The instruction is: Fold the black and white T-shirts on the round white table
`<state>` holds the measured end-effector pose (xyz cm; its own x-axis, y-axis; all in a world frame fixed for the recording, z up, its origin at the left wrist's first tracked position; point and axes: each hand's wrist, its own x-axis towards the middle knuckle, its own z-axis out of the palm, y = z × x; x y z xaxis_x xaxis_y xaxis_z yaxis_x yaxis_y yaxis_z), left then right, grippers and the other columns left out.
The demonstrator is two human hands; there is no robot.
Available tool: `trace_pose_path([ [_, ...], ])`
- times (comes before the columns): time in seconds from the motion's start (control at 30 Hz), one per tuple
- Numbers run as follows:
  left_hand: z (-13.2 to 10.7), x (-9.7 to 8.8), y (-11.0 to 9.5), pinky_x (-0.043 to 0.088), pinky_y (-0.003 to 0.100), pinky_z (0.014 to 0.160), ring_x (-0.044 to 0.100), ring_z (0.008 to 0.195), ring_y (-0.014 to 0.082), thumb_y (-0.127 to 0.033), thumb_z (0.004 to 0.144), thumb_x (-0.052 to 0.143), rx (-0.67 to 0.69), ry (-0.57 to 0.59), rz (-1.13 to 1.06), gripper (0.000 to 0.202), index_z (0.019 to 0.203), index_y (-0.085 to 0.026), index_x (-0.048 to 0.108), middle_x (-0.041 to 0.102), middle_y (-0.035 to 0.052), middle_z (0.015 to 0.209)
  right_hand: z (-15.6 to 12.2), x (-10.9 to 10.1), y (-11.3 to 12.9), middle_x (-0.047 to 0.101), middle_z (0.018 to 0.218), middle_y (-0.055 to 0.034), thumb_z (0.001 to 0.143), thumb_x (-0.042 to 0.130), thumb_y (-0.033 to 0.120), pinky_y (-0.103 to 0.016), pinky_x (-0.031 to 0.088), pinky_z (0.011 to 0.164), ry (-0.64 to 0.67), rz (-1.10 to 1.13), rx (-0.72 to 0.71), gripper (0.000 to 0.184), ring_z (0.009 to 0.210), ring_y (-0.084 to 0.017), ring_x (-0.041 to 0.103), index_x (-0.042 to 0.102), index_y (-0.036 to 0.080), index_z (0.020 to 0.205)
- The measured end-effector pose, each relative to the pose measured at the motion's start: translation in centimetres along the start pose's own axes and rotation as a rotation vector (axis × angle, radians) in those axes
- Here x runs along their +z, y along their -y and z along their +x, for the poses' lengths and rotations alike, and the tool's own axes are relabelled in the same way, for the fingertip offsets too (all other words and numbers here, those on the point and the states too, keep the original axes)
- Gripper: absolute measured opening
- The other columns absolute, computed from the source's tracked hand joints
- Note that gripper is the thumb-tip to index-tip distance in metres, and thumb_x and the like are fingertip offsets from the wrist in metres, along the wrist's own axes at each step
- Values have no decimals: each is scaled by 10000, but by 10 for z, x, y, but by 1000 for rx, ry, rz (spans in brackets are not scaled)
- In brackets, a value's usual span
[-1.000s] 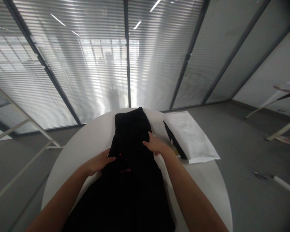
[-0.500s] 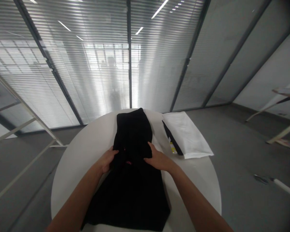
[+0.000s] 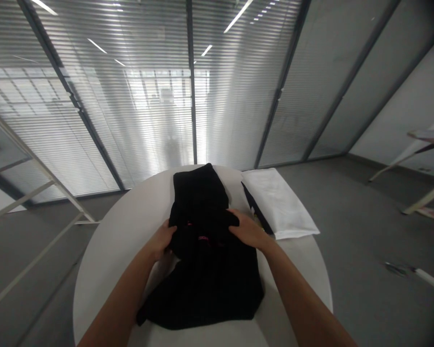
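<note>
A black garment with a small pink print lies lengthwise over the round white table; its exact kind does not show. On its left edge, about halfway along, my left hand pinches the cloth, thumb on top and fingers tucked underneath. Across from it my right hand grips the right edge, with the fabric bunched up between thumb and fingers. The cloth between both hands is raised and creased. The far part lies flat toward the table's back edge, and the near part spreads out wider.
Right of the garment lies a white bag with something black showing at its left side. A white metal frame stands on the left. Glass partitions with blinds rise behind the table. Table legs stand at far right.
My right hand has moved right, pulling the cloth with it and bunching it. The garment's near end has slid up and right. My left hand holds nearly the same spot.
</note>
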<state>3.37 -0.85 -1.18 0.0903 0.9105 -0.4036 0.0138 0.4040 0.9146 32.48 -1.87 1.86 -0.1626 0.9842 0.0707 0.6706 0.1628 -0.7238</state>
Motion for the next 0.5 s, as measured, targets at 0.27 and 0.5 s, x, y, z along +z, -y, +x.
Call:
trace_pose_path([
  [0.27,4,-41,-5,496,368,815,668,845,257,-326,829,567,144,-315,662,656,1433,-162,369,692,87,915,-16,34,17,481,1422,-99,798,557,214,-395,347,1069,59,-104,26,709,1281,-258,474,335,219,1471],
  [0.5,-26,-3,-7,358,411,1047,506,1135,276,-271,888,445,766,-263,1201,517,1404,-272,483,575,102,1203,-16,32,20,401,1489,-88,809,583,284,-369,280,1142,61,161,-83,771,1345,-202,403,257,185,1501],
])
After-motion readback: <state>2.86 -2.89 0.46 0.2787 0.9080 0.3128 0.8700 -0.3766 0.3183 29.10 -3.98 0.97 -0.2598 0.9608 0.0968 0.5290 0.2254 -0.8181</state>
